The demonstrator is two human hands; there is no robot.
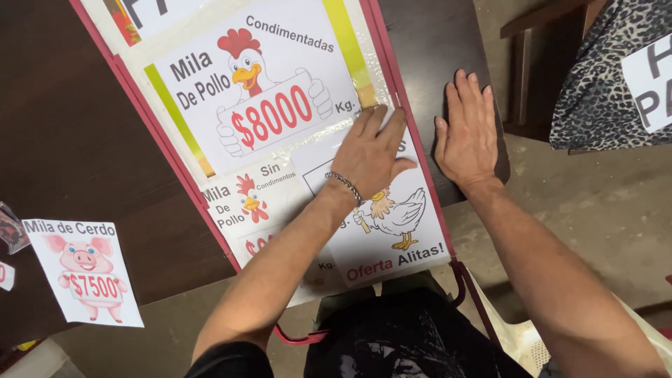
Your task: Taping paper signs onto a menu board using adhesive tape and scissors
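A long sign board with a red frame (162,143) lies slanted across a dark wooden table (70,140). Printed paper sheets with cartoon chickens (259,91) are stuck on it under clear tape. My left hand (371,150), with a chain bracelet on the wrist, presses flat on a sheet near the board's right edge, fingers spread. My right hand (467,129) rests flat on the bare table just beside the board's right frame, holding nothing.
A loose sheet with a cartoon pig (84,269) lies on the table at the left. A chair draped with leopard-print cloth (605,77) stands at the far right. Concrete floor (602,210) shows below the table edge.
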